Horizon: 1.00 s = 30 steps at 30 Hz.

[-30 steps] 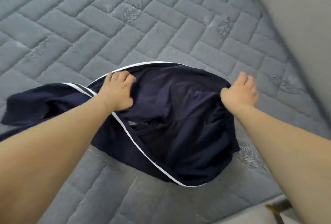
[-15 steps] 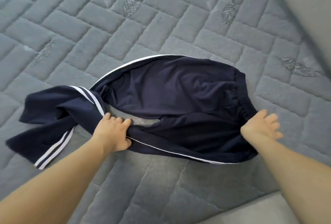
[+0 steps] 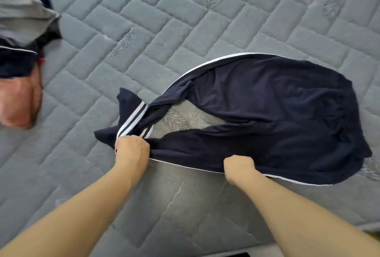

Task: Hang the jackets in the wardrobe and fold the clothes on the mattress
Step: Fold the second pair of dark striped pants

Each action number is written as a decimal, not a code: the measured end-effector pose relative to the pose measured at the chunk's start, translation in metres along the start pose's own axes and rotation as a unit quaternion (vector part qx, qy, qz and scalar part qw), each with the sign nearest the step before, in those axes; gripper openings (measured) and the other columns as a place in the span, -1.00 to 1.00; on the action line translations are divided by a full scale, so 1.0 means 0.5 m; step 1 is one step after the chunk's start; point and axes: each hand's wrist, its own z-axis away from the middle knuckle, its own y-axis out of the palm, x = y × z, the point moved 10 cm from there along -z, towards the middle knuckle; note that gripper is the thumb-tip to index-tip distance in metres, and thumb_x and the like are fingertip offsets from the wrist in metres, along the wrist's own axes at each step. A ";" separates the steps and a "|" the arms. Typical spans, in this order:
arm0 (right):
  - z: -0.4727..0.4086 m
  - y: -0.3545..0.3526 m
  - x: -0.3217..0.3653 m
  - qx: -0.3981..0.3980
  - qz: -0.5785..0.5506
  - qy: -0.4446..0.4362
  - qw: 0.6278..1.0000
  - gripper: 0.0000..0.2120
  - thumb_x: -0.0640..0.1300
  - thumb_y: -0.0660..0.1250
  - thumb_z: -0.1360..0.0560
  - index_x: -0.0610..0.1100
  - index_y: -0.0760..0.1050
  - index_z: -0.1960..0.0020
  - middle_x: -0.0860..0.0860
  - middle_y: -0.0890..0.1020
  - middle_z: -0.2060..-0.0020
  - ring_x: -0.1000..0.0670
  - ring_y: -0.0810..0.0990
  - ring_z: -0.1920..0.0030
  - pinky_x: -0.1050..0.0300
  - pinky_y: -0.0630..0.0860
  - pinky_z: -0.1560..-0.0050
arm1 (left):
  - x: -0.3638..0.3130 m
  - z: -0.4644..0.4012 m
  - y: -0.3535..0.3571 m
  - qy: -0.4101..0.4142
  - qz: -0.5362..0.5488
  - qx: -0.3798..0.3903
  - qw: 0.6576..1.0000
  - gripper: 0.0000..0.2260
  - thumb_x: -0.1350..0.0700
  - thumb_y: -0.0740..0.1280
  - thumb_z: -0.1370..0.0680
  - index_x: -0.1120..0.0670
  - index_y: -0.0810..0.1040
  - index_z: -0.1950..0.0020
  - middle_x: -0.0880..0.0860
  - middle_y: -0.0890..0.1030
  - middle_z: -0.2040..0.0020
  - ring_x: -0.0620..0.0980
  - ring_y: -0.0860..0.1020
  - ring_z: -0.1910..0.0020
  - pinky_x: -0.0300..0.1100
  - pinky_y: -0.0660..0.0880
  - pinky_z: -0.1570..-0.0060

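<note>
Navy track pants (image 3: 273,112) with white side stripes lie bent in a loop on the grey quilted mattress (image 3: 144,20), waistband to the right, legs curving left. My left hand (image 3: 131,149) grips the bunched leg ends where the white stripes meet. My right hand (image 3: 238,166) grips the near leg along its white-piped edge, fingers curled into the fabric. Between the two legs a patch of mattress shows.
A pile of other clothes (image 3: 22,18), grey, navy and a salmon-coloured piece (image 3: 18,102), lies at the left edge of the mattress. The mattress front edge (image 3: 226,250) runs along the bottom of the view.
My right hand let go of the waistband and moved left to grip the near leg. My left hand slid along to the leg ends. The view swung left, revealing the clothes pile.
</note>
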 end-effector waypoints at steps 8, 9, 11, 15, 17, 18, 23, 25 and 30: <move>0.029 -0.002 0.117 0.263 0.109 -0.031 0.958 -0.67 -0.12 0.20 -0.51 -0.21 0.49 -0.22 -0.19 0.51 -0.14 -0.25 0.47 -0.30 -0.07 0.40 -0.32 | -0.070 0.166 0.240 0.213 0.114 0.272 0.931 -0.67 0.11 0.25 -0.47 0.06 0.57 -0.21 0.05 0.63 -0.06 0.13 0.60 -0.14 -0.09 0.46 0.04; 0.007 -0.045 0.158 0.175 0.047 -0.059 0.982 -0.66 -0.11 0.20 -0.50 -0.19 0.49 -0.23 -0.17 0.52 -0.19 -0.22 0.49 -0.28 -0.03 0.43 -0.27 | -0.051 0.146 0.243 0.175 0.165 0.235 0.942 -0.66 0.09 0.24 -0.48 0.05 0.53 -0.24 0.06 0.61 -0.11 0.14 0.58 -0.17 -0.07 0.44 0.02; -0.014 -0.154 0.232 -0.053 -0.039 -0.131 0.989 -0.64 -0.12 0.19 -0.51 -0.14 0.42 -0.28 -0.13 0.45 -0.25 -0.19 0.44 -0.27 -0.04 0.41 -0.23 | 0.022 0.098 0.234 0.057 0.266 0.099 0.957 -0.65 0.02 0.22 -0.50 0.01 0.41 -0.28 0.06 0.52 -0.23 0.14 0.49 -0.23 -0.02 0.42 -0.03; -0.025 -0.183 0.341 -0.169 0.053 -0.197 0.964 -0.49 -0.07 0.26 -0.50 -0.07 0.22 -0.42 -0.10 0.37 -0.29 -0.18 0.37 -0.30 -0.09 0.30 -0.27 | 0.123 0.067 0.282 -0.103 0.359 0.000 0.928 -0.47 -0.12 0.27 -0.47 -0.05 0.26 -0.40 0.07 0.31 -0.36 0.15 0.30 -0.34 0.12 0.40 -0.14; -0.041 -0.149 0.365 -0.113 0.109 -0.173 0.972 -0.52 -0.09 0.25 -0.52 -0.11 0.22 -0.39 -0.13 0.44 -0.29 -0.19 0.42 -0.29 -0.08 0.31 -0.26 | 0.125 0.064 0.360 -0.132 0.405 0.067 0.902 -0.30 -0.21 0.31 -0.45 -0.08 0.10 -0.51 0.08 0.13 -0.51 0.16 0.11 -0.50 0.28 0.24 -0.32; -0.045 -0.144 0.374 -0.102 0.126 -0.168 0.972 -0.57 -0.13 0.23 -0.52 -0.12 0.27 -0.36 -0.14 0.47 -0.28 -0.18 0.45 -0.29 -0.07 0.32 -0.25 | 0.137 0.068 0.401 -0.171 0.462 0.100 0.864 -0.23 -0.25 0.35 -0.43 -0.08 0.07 -0.53 0.09 0.09 -0.54 0.16 0.07 -0.52 0.30 0.17 -0.38; -0.066 -0.147 0.389 -0.004 0.044 -0.132 0.990 -0.67 -0.19 0.13 -0.53 -0.19 0.48 -0.25 -0.17 0.54 -0.26 -0.20 0.53 -0.24 0.01 0.45 -0.16 | 0.165 0.051 0.467 -0.243 0.621 0.103 0.738 -0.64 -0.18 0.38 -0.45 0.00 0.44 -0.09 0.10 0.50 -0.20 0.19 0.40 -0.25 0.02 0.37 -0.20; -0.069 -0.172 0.382 -0.015 0.016 -0.099 0.995 -0.67 -0.18 0.12 -0.54 -0.20 0.50 -0.24 -0.16 0.55 -0.26 -0.20 0.54 -0.23 0.02 0.45 -0.15 | 0.157 0.052 0.455 -0.192 0.623 0.097 0.752 -0.86 -0.02 0.30 -0.51 0.00 0.40 0.11 0.10 0.59 -0.06 0.15 0.51 -0.09 -0.04 0.40 -0.06; -0.066 -0.199 0.360 -0.006 0.091 -0.043 0.995 -0.62 -0.15 0.13 -0.53 -0.14 0.46 -0.32 -0.12 0.49 -0.32 -0.18 0.47 -0.29 -0.03 0.36 -0.22 | 0.295 0.171 0.562 -0.359 0.496 0.108 0.783 -0.70 0.17 0.27 -0.49 0.18 0.37 -0.20 0.25 0.50 -0.22 0.28 0.48 -0.22 0.04 0.41 -0.13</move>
